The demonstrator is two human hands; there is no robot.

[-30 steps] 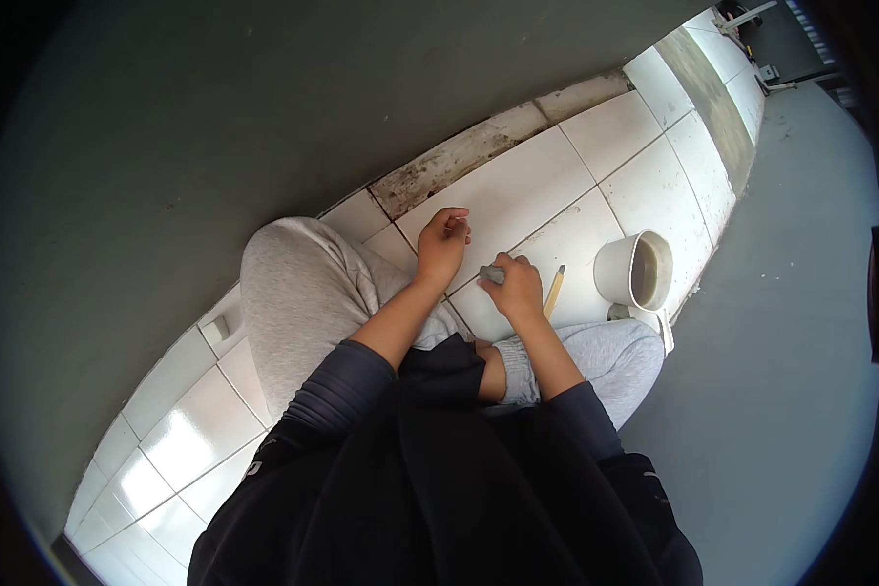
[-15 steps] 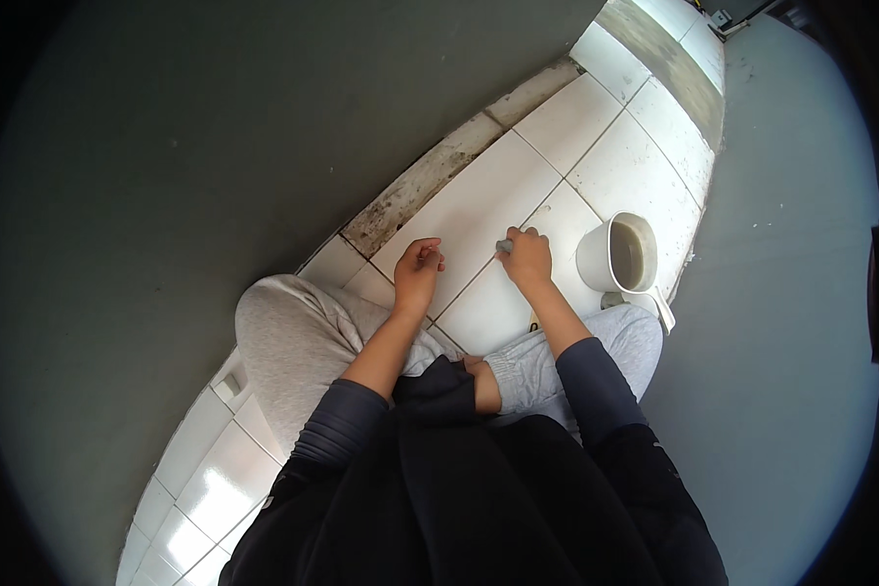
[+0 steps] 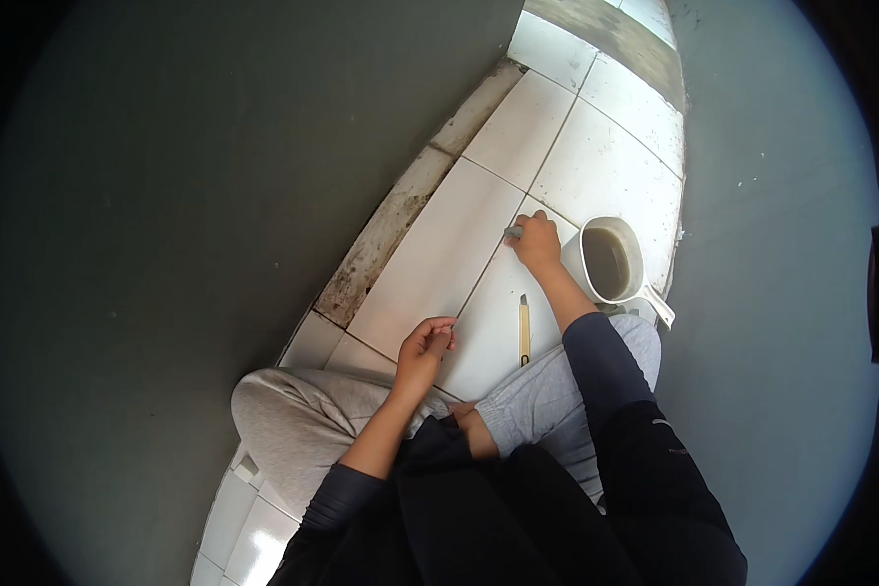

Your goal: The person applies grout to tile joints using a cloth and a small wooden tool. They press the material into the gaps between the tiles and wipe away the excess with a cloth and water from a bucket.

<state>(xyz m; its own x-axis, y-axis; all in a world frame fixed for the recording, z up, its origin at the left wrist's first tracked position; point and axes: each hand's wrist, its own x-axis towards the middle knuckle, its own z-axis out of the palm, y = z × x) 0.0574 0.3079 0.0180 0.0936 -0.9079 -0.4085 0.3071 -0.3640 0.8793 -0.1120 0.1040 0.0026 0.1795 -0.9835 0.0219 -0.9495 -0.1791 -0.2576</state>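
Note:
My right hand is closed round a small grey lump, pressed low over the white floor tiles. Most of the lump is covered by the fingers, so its kind does not show. Closer to my body, my left hand hovers above the tiles with curled fingers and thumb drawn in. Whether anything small sits in that pinch is too fine to make out. Between the two arms lies a box cutter with a yellowish handle and its blade end pointing away from me. Right of my right forearm stands a white dipper holding murky brownish water.
I sit cross-legged on a narrow strip of white tiles. A dark grey wall runs along the left, with a stained ledge at its foot. Another grey wall bounds the right. The dipper's handle points toward my right knee.
My left hand has drawn back toward my body, away from the right one. The right hand keeps the grey lump. The view has shifted, and the whole box cutter now shows.

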